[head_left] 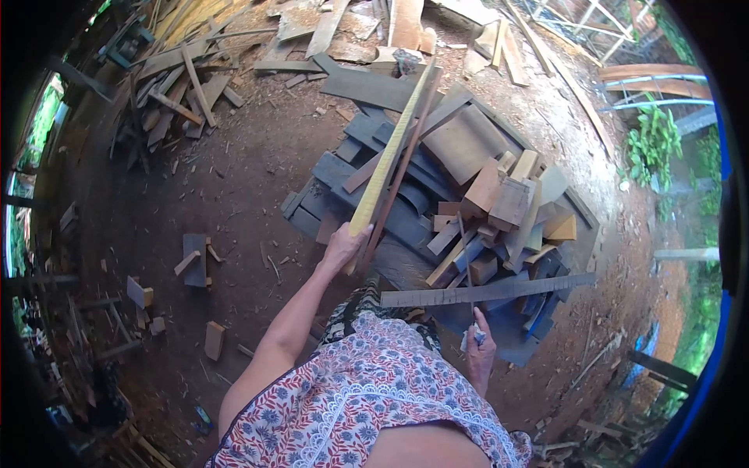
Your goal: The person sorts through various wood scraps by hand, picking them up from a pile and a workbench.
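Observation:
My left hand [343, 246] is closed round the lower end of a long pale-yellow wooden strip [382, 168], which points up and away. A thin reddish-brown strip [406, 160] runs close beside it. My right hand [479, 351] is closed, with its index finger along a thin dark rod [470, 285] and a small whitish thing at the fingers. Just above that hand, a dark, slightly curved wooden strip [499, 290] lies crosswise over the rod's line. Beyond both hands is a heap of wooden blocks [507, 203] on dark boards [382, 195].
Scrap wood [175, 93] is piled at the upper left. Loose blocks [214, 341] and a small board [195, 260] lie on the dirt floor to the left. Planks and offcuts [406, 23] cover the far ground. A leafy plant [654, 140] grows at the right.

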A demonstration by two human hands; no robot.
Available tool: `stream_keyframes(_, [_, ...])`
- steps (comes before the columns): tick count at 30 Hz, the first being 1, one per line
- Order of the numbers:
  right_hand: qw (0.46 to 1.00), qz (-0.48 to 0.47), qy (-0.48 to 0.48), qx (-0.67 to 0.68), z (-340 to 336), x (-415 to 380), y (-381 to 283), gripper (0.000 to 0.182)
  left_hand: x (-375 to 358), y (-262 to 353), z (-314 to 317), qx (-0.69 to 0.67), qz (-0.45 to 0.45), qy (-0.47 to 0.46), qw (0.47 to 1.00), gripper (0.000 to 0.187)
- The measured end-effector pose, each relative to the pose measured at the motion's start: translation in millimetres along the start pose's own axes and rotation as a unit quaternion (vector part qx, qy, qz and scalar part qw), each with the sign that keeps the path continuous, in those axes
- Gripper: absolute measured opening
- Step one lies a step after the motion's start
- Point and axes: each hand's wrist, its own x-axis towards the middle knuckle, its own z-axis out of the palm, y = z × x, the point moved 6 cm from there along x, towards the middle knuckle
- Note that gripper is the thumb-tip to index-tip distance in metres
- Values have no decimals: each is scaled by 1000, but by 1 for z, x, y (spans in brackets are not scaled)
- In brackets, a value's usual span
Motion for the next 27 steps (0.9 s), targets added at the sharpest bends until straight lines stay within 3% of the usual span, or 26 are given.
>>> stream_keyframes(1, [999, 37, -9, 19, 2, -5, 4, 40, -12, 4, -4, 4, 9, 15, 1000, 66])
stream_keyframes(6, [999, 26, -13, 14, -2, -7, 16, 39, -76, 23, -15, 15, 10, 27, 999, 62])
stream_keyframes(10, [999, -39, -25, 8, -18, 12, 22, 37, -129, 53, -33, 102, 14, -10, 995, 60])
stream_keyframes(15, [999, -34, 5, 21, -41, 34, 25, 35, -167, 55, -38, 154, -25, -66, 985, 59])
stream_keyframes(20, [998, -42, 30, 31, -38, 30, 19, 35, -175, 54, -50, 155, -13, -82, 984, 60])
stream_keyframes(25, [996, -59, 73, 10, -6, 9, 26, 39, -163, 42, -100, 208, -50, -131, 968, 62])
stream_keyframes(27, [985, -128, 115, -36, 17, -1, 11, 39, -155, 41, -125, 211, -18, -147, 966, 63])
